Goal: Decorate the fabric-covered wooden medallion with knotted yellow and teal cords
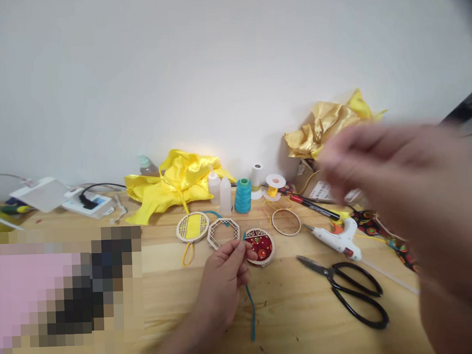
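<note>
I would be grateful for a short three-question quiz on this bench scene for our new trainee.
1. Multiple choice: what does the left hand pinch?
A) the marker
B) the blue cord
C) the yellow loop

2. True or false: the black-handled scissors lie nearer the camera than the white glue gun.

3. Fill in the colour: the round wooden frame partly hidden by the left hand holds patterned dark ____ fabric.

Key: 1. B; 2. True; 3. red
</note>
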`<move>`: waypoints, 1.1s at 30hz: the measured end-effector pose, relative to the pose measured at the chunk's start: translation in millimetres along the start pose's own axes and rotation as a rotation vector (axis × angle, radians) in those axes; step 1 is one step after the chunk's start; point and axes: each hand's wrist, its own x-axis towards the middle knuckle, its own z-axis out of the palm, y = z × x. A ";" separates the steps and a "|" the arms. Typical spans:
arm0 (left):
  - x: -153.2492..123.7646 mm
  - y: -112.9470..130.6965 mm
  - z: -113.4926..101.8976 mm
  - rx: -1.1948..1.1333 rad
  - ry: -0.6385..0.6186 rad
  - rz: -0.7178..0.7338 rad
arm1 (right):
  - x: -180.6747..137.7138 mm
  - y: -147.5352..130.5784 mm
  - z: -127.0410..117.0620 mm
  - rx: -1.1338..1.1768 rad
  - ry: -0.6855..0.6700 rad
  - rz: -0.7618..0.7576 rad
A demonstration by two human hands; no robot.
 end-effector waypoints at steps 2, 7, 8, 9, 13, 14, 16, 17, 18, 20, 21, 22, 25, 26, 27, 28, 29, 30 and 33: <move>-0.2 -0.7 1.0 0.000 0.002 -0.008 | -22.8 25.0 39.3 -0.028 -0.104 0.054; 2.4 -1.5 1.7 0.011 -0.015 -0.021 | -52.6 71.4 101.5 0.163 -0.170 0.320; 3.1 -1.7 1.5 0.013 -0.016 -0.027 | -56.2 75.8 106.3 0.186 -0.136 0.329; 3.6 -1.8 1.3 0.013 -0.015 -0.035 | -59.7 78.9 109.6 0.184 -0.108 0.319; 4.1 -2.9 0.2 0.003 -0.023 -0.064 | -72.9 84.2 115.9 -0.007 -0.053 0.143; 3.9 -3.4 -0.1 -0.002 -0.028 -0.069 | -75.8 84.9 117.1 -0.075 -0.055 0.082; 3.6 -4.5 -1.1 -0.022 -0.031 -0.076 | -81.1 86.4 119.4 -0.196 -0.073 -0.037; 3.5 -5.2 -1.7 -0.034 -0.030 -0.080 | -83.4 87.3 120.5 -0.249 -0.084 -0.095; 3.6 -5.8 -2.3 -0.045 -0.029 -0.085 | -85.5 88.4 121.5 -0.295 -0.093 -0.149; 4.0 -6.9 -3.3 -0.062 -0.033 -0.094 | -88.8 90.8 122.9 -0.368 -0.101 -0.249; 4.4 -7.3 -3.6 -0.066 -0.038 -0.098 | -90.1 92.0 123.4 -0.396 -0.104 -0.294; 4.7 -7.5 -3.9 -0.068 -0.043 -0.102 | -91.0 93.1 123.8 -0.420 -0.107 -0.333; 5.7 -7.2 -4.0 -0.082 -0.055 -0.110 | -92.3 95.3 124.2 -0.462 -0.138 -0.391; 5.8 -6.9 -3.9 -0.085 -0.058 -0.112 | -92.3 95.6 124.3 -0.466 -0.150 -0.392; 5.9 -6.6 -3.8 -0.087 -0.062 -0.113 | -92.3 95.8 124.2 -0.466 -0.159 -0.390; 5.9 -6.3 -3.6 -0.088 -0.065 -0.111 | -92.3 95.7 124.1 -0.464 -0.169 -0.383; 5.9 -6.1 -3.3 -0.087 -0.064 -0.108 | -92.3 95.6 123.9 -0.460 -0.177 -0.375; 5.8 -5.9 -3.1 -0.086 -0.062 -0.103 | -92.4 95.4 123.6 -0.455 -0.187 -0.366; 5.8 -5.7 -2.6 -0.079 -0.052 -0.107 | -92.8 94.8 122.6 -0.434 -0.231 -0.346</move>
